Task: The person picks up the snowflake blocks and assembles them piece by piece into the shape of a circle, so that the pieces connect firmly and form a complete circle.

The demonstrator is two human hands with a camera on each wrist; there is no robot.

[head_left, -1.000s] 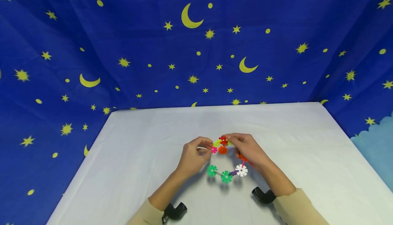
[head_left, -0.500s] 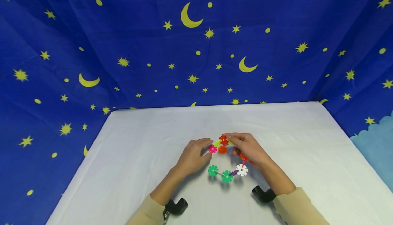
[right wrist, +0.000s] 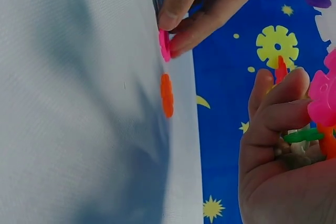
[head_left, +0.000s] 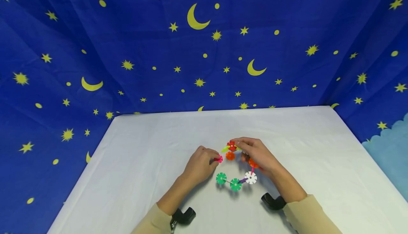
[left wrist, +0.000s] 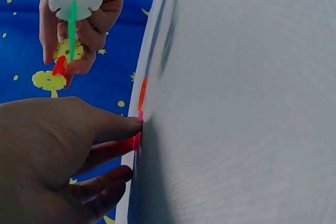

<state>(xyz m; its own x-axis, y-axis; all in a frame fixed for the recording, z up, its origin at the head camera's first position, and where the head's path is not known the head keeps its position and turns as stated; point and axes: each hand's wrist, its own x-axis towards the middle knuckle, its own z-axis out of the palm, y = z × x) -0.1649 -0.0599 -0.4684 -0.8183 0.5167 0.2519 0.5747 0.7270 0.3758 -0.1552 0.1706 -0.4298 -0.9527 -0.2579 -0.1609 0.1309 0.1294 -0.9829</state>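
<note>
My left hand point(head_left: 200, 165) pinches a pink snowflake disc point(head_left: 220, 159) between thumb and finger; its other fingers are loosely bent in the left wrist view. An orange snowflake disc point(head_left: 230, 155) lies on the table close by, apart from both hands. My right hand point(head_left: 257, 155) grips a curved chain of slotted discs joined edge to edge. At the chain's far end are a yellow disc point(right wrist: 277, 45) and a red disc point(head_left: 232, 145). A white disc point(head_left: 250, 177), a purple one point(head_left: 243, 180) and green discs point(head_left: 235, 184) hang toward me. The palm hides part of the chain.
A white cloth-covered table point(head_left: 153, 138) lies under both hands. Blue curtains point(head_left: 143, 49) with yellow stars and moons rise behind it and at the sides. Black curved wrist mounts point(head_left: 273, 202) stick out below the sleeves.
Half a second ago my left fingers were spread around the pink disc; now they pinch it, slightly nearer to me. My right hand and the chain have hardly moved.
</note>
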